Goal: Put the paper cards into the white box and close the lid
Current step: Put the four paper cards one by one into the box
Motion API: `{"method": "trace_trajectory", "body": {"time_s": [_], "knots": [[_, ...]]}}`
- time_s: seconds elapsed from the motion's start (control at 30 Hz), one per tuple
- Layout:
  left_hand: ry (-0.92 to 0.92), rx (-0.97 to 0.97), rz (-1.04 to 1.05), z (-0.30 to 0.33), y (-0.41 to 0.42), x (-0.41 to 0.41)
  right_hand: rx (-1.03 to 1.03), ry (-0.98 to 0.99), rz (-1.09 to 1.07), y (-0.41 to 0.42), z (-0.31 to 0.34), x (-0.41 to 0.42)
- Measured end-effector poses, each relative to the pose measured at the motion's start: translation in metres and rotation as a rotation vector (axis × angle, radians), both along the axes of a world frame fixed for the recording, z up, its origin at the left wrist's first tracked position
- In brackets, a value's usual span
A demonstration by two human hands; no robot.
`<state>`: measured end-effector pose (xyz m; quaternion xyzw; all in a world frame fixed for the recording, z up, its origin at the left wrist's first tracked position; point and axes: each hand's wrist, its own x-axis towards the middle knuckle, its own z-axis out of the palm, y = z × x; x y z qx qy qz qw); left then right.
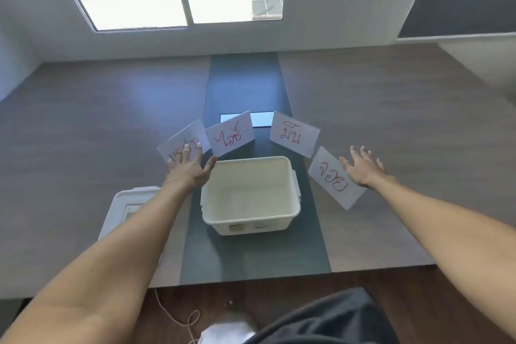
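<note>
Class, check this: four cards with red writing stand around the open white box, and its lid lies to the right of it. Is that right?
One thing is wrong. In the head view the lid lies to the left of the box, under the left forearm. The four cards with red writing do stand around the open box.

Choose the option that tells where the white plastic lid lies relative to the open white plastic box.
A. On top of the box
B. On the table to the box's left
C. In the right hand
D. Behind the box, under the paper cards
B: the white plastic lid lies flat on the table, left of the open white plastic box, partly hidden by the left forearm.
</note>
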<state>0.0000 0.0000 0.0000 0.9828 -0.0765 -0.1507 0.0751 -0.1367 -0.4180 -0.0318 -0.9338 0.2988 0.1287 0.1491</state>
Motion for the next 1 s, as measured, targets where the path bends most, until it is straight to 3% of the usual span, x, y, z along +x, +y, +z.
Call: {"method": "trace_trajectory", "body": {"time_s": [0.6, 1.0], "knots": [[0.031, -0.071, -0.050, -0.057, 0.009, -0.051, 0.167, -0.083, -0.024, 0.029, -0.027, -0.023], [-0.133, -0.213, -0.107, -0.073, 0.034, -0.051, 0.155, -0.104, 0.054, 0.049, 0.017, 0.007]]}}
